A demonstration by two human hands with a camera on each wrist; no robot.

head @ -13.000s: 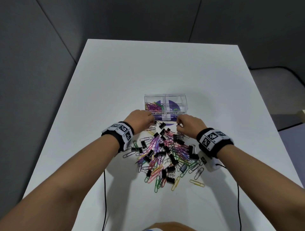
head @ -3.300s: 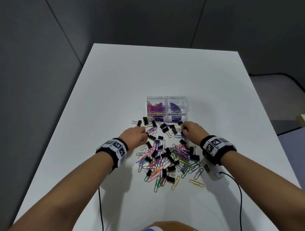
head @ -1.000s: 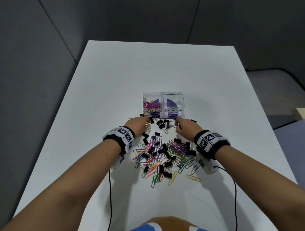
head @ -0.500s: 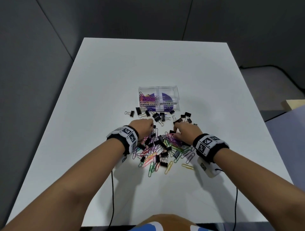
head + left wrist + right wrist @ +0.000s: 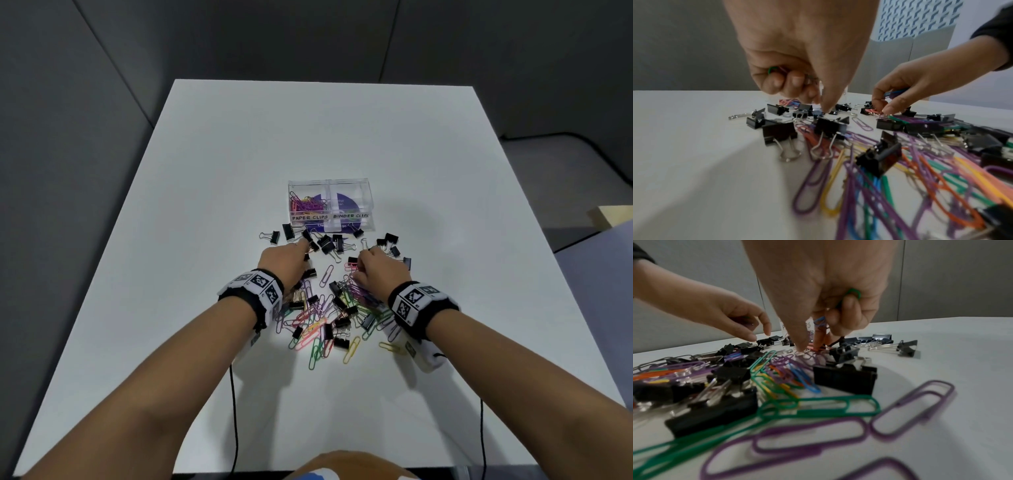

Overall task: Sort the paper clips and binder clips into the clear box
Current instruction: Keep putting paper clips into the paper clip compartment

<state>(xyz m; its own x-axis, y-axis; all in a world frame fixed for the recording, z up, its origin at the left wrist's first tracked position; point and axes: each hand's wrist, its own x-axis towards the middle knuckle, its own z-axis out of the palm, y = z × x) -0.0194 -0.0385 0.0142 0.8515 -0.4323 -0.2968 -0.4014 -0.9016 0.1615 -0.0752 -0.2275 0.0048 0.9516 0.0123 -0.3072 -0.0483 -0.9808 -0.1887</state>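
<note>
The clear box (image 5: 363, 192) stands mid-table with two labelled compartments. Coloured paper clips (image 5: 306, 205) lie in its left one; the right one shows no clips. A row of black binder clips (image 5: 325, 241) lies in front of it. Nearer me is a mixed pile (image 5: 325, 315) of paper clips and binder clips. My left hand (image 5: 291, 257) grips a few paper clips (image 5: 774, 69) in its curled fingers, with its index finger down among the binder clips. My right hand (image 5: 364, 265) holds green and blue paper clips (image 5: 854, 292) and reaches thumb and forefinger onto a pink clip (image 5: 813, 349).
The white table (image 5: 239, 154) stretches wide beyond the box and to both sides. Loose purple and green paper clips (image 5: 910, 402) lie near my right wrist. Black cables (image 5: 234, 411) run from both wristbands toward the near edge.
Since a second ago both hands have drawn back from the box front to the far edge of the pile. Over the longer span, binder clips were spread in a row before the box.
</note>
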